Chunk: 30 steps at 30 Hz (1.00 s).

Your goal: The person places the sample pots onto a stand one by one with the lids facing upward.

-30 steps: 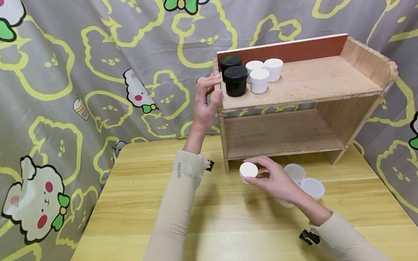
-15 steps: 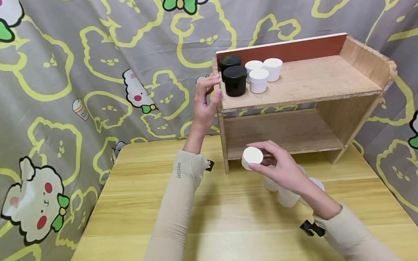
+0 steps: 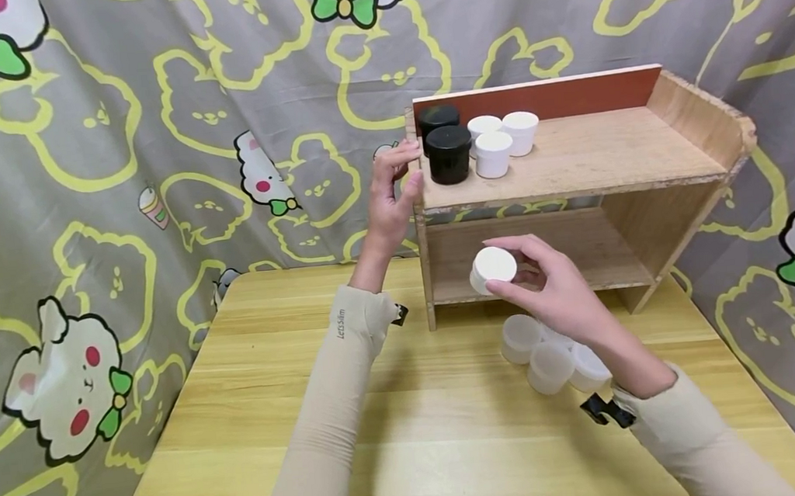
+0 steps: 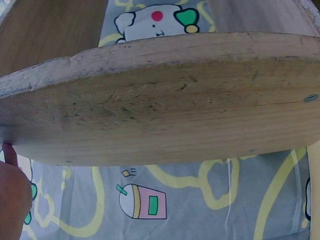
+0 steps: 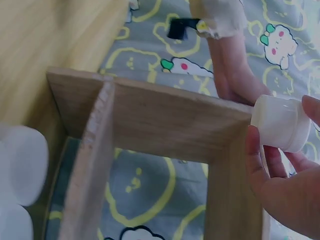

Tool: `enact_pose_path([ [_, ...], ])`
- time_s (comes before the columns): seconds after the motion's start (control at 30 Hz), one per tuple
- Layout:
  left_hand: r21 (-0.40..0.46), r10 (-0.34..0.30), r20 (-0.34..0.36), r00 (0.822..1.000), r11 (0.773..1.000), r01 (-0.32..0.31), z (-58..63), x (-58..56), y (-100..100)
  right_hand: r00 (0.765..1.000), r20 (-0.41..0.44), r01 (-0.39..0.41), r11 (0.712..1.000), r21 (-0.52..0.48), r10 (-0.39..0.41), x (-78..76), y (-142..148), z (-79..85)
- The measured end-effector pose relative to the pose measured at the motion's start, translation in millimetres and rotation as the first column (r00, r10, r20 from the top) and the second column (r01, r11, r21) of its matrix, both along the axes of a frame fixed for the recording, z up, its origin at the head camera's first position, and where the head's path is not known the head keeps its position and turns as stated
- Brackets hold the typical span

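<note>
White and round, the jar (image 3: 493, 270) is pinched in my right hand (image 3: 562, 289), raised above the counter (image 3: 294, 365) before the wooden shelf (image 3: 607, 146); my left hand (image 3: 391, 209), thumb and fingers parted, touches the shelf's left side; black jars (image 3: 449, 156) and white jars (image 3: 494, 156) stand on top, translucent tubs (image 3: 550, 367) on the counter

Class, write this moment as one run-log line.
left hand: touches wooden shelf | right hand: holds white tub aloft | shelf: two black jars, three white jars | table: translucent tubs
</note>
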<state>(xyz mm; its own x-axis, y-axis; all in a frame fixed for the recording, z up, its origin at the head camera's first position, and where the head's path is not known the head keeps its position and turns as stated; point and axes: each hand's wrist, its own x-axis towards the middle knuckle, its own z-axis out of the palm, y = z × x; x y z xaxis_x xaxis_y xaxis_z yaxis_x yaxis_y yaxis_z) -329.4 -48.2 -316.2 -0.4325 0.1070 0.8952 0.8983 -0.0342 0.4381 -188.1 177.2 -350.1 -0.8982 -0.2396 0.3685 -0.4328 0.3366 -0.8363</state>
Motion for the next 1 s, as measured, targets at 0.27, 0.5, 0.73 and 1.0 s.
enact_pose_path([
  [0.27, -0.002, -0.007, -0.003, 1.0, 1.0, 0.007, -1.2, -0.6, 0.6, 0.999, -0.052, -0.006, 0.997, -0.08, 0.002, -3.5, 11.4, 23.0],
  [0.5, 0.007, -0.012, -0.011, 1.0, 1.0, 0.012, -2.1, -1.8, 0.8, 0.998, -0.064, 0.02, 0.99, -0.142, -0.03, -7.4, 20.8, 44.3],
  [0.73, 0.004, -0.026, -0.012, 1.0, 1.0, 0.026, -1.3, -1.9, 1.2, 0.994, -0.081, 0.067, 0.988, -0.137, -0.078, -13.2, 29.6, 60.7],
  [1.0, -0.001, -0.017, 0.023, 1.0, 1.0, 0.017, -0.4, 0.4, 1.2, 0.997, -0.034, 0.052, 0.951, -0.306, -0.066, -27.5, 40.8, 78.2],
])
